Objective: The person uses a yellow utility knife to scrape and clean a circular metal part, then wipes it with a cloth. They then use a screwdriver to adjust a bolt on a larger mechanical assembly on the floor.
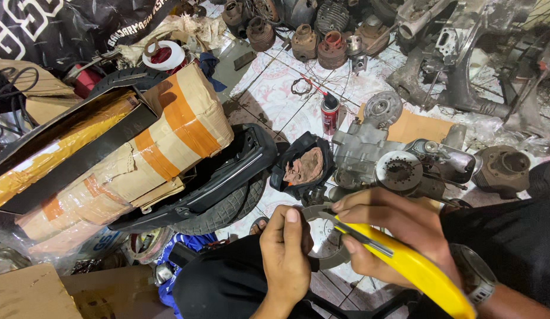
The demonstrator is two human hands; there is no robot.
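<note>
Curling in from the bottom edge, the left hand (pixel 285 254) is seen from its back, knuckles up, fingers folded under and the thumb laid straight along the top, pointing away from the body. It is clenched on the near rim of a grey curved metal part (pixel 324 242), which sits low in the middle of the view between both hands, above the person's dark-clothed lap (pixel 228 283).

The right hand (pixel 393 236) comes in from the lower right with a watch (pixel 476 273) on its wrist. Its fingers are bent and pressed together around the yellow handle of a cutter (pixel 399 257), and the index finger stretches forward along the tool. The narrow metal blade runs up and left from that grasp and meets the grey part just beside the left thumb.

Just beyond the hands lie a black plastic housing (pixel 301 166) with a brownish pad inside and a tyre (pixel 228 207) under a long black panel. To the right stands a grey engine block (pixel 399 165) on cardboard, with a red spray can (pixel 330 115) upright behind it. On the left, a taped cardboard box (pixel 151 142) lies tilted. Farthest off, rusty finned cylinders (pixel 322 41) stand in a row on the tiled floor (pixel 275 94).
</note>
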